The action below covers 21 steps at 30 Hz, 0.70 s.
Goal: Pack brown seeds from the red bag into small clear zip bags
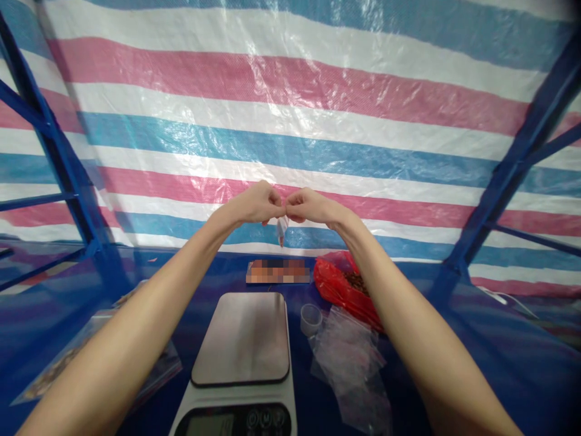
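Note:
Both arms stretch forward, raised above the far side of the blue table. My left hand (261,203) pinches one side of the top of a small clear plastic bag (282,230), its fingers closed. On the other side, my right hand (308,206) is closed on the same bag's top, almost touching the left. The bag hangs down between them, narrow, with a little brownish matter at its bottom. Nearer me stands a kitchen scale (245,339) with a bare metal plate; its display reading is too dim to make out.
Right of the scale are a small clear cup (311,319), a pile of flat clear bags (349,363) and a red plastic bag (331,278) of brown bits. Filled clear bags (59,363) lie left. A blurred-out card (278,272) lies behind the scale. Blue metal frames flank a striped sheet.

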Available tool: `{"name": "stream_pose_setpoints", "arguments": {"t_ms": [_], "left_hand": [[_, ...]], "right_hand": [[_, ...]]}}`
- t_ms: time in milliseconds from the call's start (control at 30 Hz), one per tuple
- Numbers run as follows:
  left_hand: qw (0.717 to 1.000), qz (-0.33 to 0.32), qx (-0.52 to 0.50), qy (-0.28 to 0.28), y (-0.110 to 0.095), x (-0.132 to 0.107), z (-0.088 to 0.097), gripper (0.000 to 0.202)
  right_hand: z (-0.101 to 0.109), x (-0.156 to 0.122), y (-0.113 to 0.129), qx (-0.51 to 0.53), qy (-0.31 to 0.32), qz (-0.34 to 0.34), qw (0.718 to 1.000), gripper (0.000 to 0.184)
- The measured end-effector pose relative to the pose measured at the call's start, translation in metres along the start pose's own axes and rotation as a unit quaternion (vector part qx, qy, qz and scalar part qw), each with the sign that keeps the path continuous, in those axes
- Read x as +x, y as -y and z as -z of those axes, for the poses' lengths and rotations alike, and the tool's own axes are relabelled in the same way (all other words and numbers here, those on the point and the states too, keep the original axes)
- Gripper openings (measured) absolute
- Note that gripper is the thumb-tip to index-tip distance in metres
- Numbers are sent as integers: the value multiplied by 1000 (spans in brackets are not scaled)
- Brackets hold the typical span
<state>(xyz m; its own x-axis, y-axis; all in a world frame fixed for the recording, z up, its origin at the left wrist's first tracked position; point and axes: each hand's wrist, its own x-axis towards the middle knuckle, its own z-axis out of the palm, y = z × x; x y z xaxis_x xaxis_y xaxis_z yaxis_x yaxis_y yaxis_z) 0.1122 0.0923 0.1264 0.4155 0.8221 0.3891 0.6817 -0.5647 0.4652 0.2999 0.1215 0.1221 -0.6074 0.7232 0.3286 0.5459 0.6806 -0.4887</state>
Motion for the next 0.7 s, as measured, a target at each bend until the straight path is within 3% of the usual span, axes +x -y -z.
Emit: {"name": "stream_pose_setpoints", "arguments": {"t_ms": [100,233,333,467,533,600,700], "left_hand": [[998,19,45,-31,1,1,-1,27],[993,26,103,-57,1,3,-9,29],[990,20,120,-69,2,4,-13,28],[992,26,66,-106,2,3,-5,30],[992,45,3,-118,0,2,2,28],[988,67,-59,-124,-5,0,9,24],[980,80,-114,-144,-16,-5,16,21]], "right_hand": [[-2,-2,4,-105,-62,-58,991,31],[-11,-7,17,-277,-123,-135,943,21],[-13,-8,18,-304,-132,-143,933,14],[-4,-2,3,-103,-119,-104,982,16],[-1,0,-6,58,-116,-119,984,24],[-3,1,-13,213,-88,-154,961,39],[-13,3,-19,411,36,-174,894,56]]}}
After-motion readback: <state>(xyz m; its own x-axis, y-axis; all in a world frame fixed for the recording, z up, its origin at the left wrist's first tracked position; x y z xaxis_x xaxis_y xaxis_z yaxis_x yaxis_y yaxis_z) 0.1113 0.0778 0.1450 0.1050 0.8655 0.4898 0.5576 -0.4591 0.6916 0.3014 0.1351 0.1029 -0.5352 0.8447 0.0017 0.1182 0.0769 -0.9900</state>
